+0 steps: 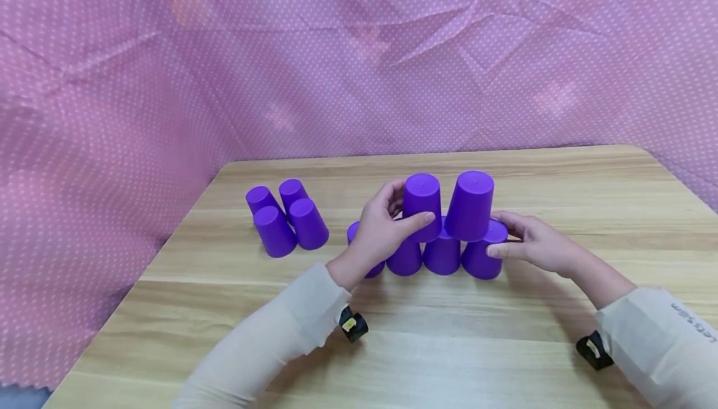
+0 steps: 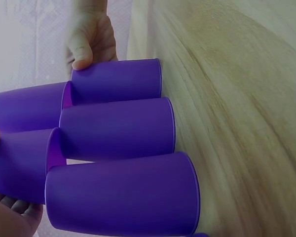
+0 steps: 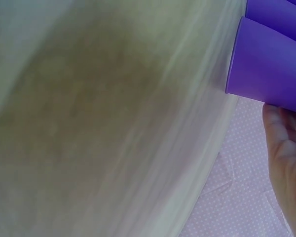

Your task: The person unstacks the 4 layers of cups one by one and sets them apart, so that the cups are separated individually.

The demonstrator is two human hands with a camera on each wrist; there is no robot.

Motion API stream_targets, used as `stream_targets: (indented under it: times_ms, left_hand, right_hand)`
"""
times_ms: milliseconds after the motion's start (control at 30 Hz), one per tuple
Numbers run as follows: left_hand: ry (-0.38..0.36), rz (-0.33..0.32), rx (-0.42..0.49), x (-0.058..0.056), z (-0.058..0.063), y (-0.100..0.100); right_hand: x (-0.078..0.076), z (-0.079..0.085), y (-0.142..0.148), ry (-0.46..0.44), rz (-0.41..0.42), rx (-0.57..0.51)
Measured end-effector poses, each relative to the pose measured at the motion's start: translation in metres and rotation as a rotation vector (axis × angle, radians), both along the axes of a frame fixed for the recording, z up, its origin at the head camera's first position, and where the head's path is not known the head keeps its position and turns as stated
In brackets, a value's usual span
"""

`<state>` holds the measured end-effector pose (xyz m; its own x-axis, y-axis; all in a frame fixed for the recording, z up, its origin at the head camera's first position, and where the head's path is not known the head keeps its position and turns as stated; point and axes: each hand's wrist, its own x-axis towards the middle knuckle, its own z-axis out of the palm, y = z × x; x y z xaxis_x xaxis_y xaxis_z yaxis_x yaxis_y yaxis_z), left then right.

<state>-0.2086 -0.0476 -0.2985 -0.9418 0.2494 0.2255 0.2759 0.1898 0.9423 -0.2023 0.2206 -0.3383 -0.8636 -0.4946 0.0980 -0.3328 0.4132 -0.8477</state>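
Several purple cups stand upside down in a bottom row, with two more cups set over them. My left hand (image 1: 377, 228) grips the upper left cup (image 1: 423, 200), thumb in front and fingers behind. That cup (image 2: 19, 158) sits across the tops of two lower cups in the left wrist view. Beside it is the upper right cup (image 1: 470, 209), which no hand touches. My right hand (image 1: 541, 244) holds the rightmost bottom cup (image 1: 481, 262) at its right side, between thumb and fingers. Behind my left hand, the leftmost bottom cup (image 1: 352, 232) is partly hidden.
To the left, a cluster of several upturned purple cups (image 1: 275, 231) stands on the wooden table (image 1: 213, 309). A pink dotted cloth (image 1: 314, 85) hangs behind and to the left of the table.
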Motion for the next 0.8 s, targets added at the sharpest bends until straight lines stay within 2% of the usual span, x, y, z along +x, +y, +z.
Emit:
stream_targets:
  times_ms: [533,800]
  left_hand:
    - [0.018,0.062,0.002,-0.004,0.002,-0.016]
    - [0.026,0.087,-0.002,-0.001,0.006,-0.025]
  right_hand:
    - [-0.001,0.001,0.001,-0.011,0.026,-0.007]
    - [-0.002,0.003,0.002,-0.016,0.029,-0.008]
